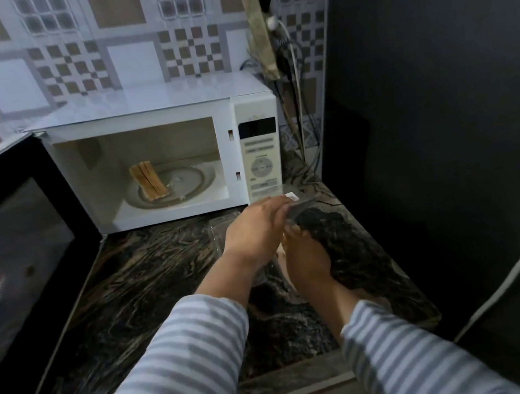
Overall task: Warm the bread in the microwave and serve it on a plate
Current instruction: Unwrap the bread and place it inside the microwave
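Note:
Two slices of bread (149, 184) lie side by side on the glass turntable (189, 187) inside the white microwave (150, 112). Its black door (18, 269) is swung wide open to the left. To the right, in front of the control panel (261, 162), both hands meet over a clear plastic package (301, 208) with a small white label. My left hand (254, 231) pinches its upper edge. My right hand (306, 259) holds it from below, with its fingertips hidden by the plastic and the left hand. No plate is in view.
The dark veined stone counter (149, 282) runs from the microwave to the front edge. A dark wall (441, 100) closes the right side. Cables and a power strip (263, 36) hang in the back corner. A dark chair back (519, 275) curves in at lower right.

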The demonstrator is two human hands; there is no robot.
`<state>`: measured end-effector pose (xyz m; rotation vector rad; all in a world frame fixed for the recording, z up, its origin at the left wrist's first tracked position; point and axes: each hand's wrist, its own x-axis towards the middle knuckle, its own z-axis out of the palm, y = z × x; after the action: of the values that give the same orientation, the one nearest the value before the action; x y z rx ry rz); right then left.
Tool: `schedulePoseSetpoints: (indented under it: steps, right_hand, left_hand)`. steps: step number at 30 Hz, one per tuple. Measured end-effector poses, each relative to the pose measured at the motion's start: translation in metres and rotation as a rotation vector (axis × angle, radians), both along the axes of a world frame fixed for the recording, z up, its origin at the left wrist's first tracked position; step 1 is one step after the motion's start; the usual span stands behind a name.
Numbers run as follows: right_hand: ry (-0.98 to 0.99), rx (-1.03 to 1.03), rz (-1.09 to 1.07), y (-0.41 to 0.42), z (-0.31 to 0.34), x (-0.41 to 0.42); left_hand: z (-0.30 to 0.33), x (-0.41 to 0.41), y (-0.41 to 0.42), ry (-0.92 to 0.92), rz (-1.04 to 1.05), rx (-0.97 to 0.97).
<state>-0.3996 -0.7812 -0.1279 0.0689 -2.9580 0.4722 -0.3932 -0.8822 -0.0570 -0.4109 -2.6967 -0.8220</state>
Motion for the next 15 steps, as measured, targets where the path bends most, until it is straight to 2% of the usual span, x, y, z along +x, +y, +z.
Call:
schedulePoseSetpoints:
  steps: [3,5,12,15]
  right_hand:
    - [0.053,-0.089,0.009,0.001,0.008,0.000]
    - [0.018,-0.159,0.025,0.004,0.021,0.000]
    - [-0.008,-0.166,-0.056,0.043,0.043,0.033]
    - [0.040,-0.194,-0.067,0.074,0.041,0.055]
  left_hand:
    - [-0.008,-0.007,-0.002,-0.002,-0.019,-0.005]
    - [-0.014,-0.011,-0.003,0.003,-0.030,-0.006]
    - [-0.020,-0.015,-0.001,-0.036,-0.002,0.016]
    - [-0.028,-0.002,0.001,-0.005,0.025,-0.004]
